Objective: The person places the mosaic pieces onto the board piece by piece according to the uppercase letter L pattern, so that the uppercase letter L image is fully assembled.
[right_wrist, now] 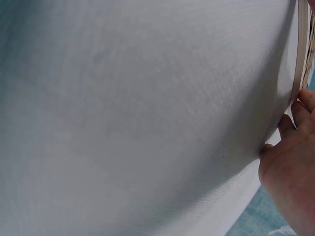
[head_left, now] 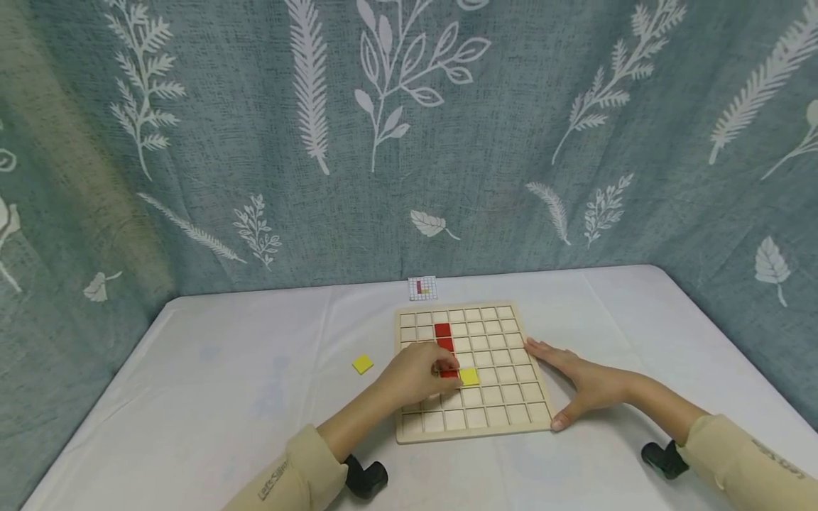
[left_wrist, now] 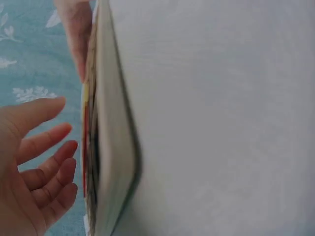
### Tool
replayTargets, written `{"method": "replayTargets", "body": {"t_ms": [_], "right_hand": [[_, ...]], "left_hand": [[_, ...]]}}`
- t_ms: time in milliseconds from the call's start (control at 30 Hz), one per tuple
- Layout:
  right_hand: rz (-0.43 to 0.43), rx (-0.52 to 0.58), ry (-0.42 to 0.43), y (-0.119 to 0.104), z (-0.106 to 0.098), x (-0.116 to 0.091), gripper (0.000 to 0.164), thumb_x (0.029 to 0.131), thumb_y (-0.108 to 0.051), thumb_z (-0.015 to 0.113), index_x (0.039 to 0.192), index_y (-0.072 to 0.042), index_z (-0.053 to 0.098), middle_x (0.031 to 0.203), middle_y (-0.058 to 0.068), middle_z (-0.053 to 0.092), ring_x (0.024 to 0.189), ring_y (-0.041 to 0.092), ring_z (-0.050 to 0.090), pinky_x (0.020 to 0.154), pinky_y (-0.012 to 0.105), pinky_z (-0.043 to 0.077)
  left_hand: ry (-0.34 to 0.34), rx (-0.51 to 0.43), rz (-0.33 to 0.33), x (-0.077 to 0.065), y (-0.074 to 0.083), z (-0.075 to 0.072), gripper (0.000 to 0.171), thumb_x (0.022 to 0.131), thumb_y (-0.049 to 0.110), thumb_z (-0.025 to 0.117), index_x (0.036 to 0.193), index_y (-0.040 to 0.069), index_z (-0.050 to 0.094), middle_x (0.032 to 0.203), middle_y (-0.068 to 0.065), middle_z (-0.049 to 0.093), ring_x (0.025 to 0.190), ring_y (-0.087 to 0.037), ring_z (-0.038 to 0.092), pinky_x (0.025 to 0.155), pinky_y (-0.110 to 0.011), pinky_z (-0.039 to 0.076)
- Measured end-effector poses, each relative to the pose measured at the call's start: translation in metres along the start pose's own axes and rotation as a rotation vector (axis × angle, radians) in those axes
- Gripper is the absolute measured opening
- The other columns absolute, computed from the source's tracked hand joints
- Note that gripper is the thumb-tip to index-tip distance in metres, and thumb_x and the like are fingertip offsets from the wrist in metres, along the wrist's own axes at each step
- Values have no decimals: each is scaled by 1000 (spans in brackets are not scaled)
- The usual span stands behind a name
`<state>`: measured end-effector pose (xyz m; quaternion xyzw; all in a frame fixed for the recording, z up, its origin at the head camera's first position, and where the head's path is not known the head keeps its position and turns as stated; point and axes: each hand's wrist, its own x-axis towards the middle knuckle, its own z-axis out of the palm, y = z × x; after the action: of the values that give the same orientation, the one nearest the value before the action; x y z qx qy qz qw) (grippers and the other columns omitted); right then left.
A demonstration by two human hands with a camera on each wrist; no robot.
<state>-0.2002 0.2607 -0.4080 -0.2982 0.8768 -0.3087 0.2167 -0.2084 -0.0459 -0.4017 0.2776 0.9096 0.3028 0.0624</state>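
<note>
A wooden grid board (head_left: 473,431) lies on the table with a column of red square tiles (head_left: 442,330) in its cells. One yellow square tile (head_left: 469,377) sits beside the column's lower end. My left hand (head_left: 418,372) hovers over the board and hides part of that column. In the left wrist view, thumb and fingers of the left hand (left_wrist: 34,162) are apart and loosely bent, with nothing between them. My right hand (head_left: 591,383) rests spread along the board's right side, thumb near the lower corner and fingertips touching the edge. The right wrist view shows these fingers at the rim.
Left of the board lies a loose yellow tile (head_left: 362,364). A small card printed with a coloured grid (head_left: 422,288) is behind the board. White cloth (head_left: 243,383) covers the table, and a blue-green leaf-patterned curtain (head_left: 358,213) hangs at its far edge.
</note>
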Motion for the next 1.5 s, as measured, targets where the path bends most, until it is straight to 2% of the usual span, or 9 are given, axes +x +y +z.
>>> {"method": "replayTargets", "body": {"t_ms": [133, 233, 367, 600, 767, 1100, 1300, 1500], "right_hand": [[-6, -4, 0, 2, 0, 0, 118, 63, -39, 82, 146, 2, 9, 152, 22, 2, 136, 48, 2, 102, 66, 3], [-14, -5, 3, 2, 0, 0, 118, 63, -39, 82, 146, 3, 9, 152, 23, 2, 136, 48, 2, 102, 66, 3], [-25, -5, 5, 2, 0, 0, 118, 63, -41, 81, 146, 4, 10, 152, 24, 3, 135, 48, 2, 102, 66, 3], [-25, 3, 3, 1, 0, 1, 118, 63, -39, 81, 146, 3, 9, 151, 24, 2, 135, 49, 1, 101, 67, 3], [-13, -7, 3, 0, 0, 0, 117, 63, -38, 82, 146, 2, 10, 152, 23, 3, 135, 50, 2, 101, 68, 7], [-29, -28, 11, -2, 1, -1, 117, 63, -43, 81, 146, 3, 12, 152, 23, 5, 135, 50, 5, 101, 67, 9], [-47, -53, 8, -3, 0, -1, 117, 63, -43, 81, 145, 4, 13, 151, 24, 6, 134, 50, 8, 101, 67, 13], [-50, -78, 7, -5, 0, 0, 116, 63, -44, 81, 145, 4, 14, 151, 24, 7, 134, 49, 10, 100, 66, 15]], "left_hand": [[-15, -129, -9, -4, -1, -7, 22, 83, 28, 68, 99, 14, 70, 83, 11, 61, 71, -8, 53, 62, -22, 44], [-29, -195, 15, -6, -2, -13, 24, 85, 28, 66, 103, 12, 69, 88, 9, 63, 77, -10, 55, 65, -23, 46], [-48, -211, 51, -9, -5, -19, 25, 86, 30, 65, 104, 14, 69, 94, 10, 64, 84, -11, 57, 72, -24, 47], [-60, -252, 56, -20, -14, -26, 27, 84, 30, 68, 106, 14, 68, 102, 4, 66, 90, -14, 57, 77, -27, 47], [-27, -245, 37, -31, -25, -33, 31, 81, 29, 70, 106, 12, 68, 105, 0, 66, 93, -19, 58, 76, -28, 46], [79, -173, -110, -50, -53, -56, 30, 79, 28, 72, 107, 15, 68, 107, 1, 66, 95, -18, 57, 78, -33, 45], [118, -149, -121, -60, -74, -71, 31, 82, 24, 70, 109, 10, 66, 109, -6, 65, 97, -23, 58, 82, -37, 45], [131, -131, -147, -65, -89, -80, 32, 82, 24, 70, 110, 8, 66, 106, -8, 66, 92, -21, 60, 81, -35, 46]]}}
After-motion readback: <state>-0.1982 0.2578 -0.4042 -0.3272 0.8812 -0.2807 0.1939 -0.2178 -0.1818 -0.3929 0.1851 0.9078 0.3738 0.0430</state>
